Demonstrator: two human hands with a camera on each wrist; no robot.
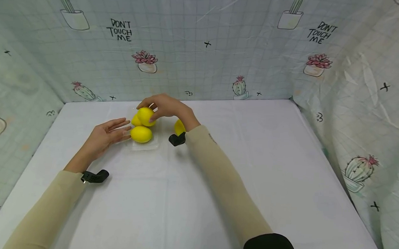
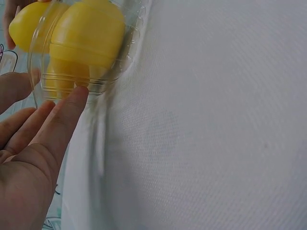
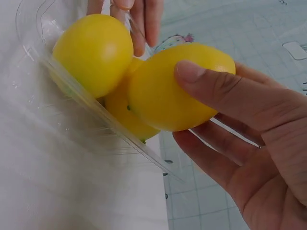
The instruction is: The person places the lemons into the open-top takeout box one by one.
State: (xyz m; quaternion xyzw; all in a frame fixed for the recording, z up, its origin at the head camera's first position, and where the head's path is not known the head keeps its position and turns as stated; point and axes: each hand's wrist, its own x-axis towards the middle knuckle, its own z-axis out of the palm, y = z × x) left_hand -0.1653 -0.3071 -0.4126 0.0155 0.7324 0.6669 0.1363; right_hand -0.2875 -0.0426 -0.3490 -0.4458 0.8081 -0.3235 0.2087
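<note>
My right hand (image 1: 167, 105) holds a yellow lemon (image 3: 182, 86) between thumb and fingers, the thumb lying across its side. Below it is a clear plastic container (image 1: 145, 146) with two more lemons in it. One of these, the nearer lemon (image 1: 141, 134), sits toward the container's front; the other lemon (image 1: 135, 120) is partly hidden behind the held one. Extended fingers of my left hand (image 1: 105, 136) touch the container's left side, a fingertip right at its ribbed wall in the left wrist view. A separate lemon (image 1: 179, 127) shows beside my right wrist, partly covered by it.
A white cloth covers the table (image 1: 143, 210). Patterned curtain (image 1: 201, 73) hangs along the table's back edge and both sides. Black wrist devices (image 1: 95, 176) sit on both forearms, and the right forearm reaches across the table.
</note>
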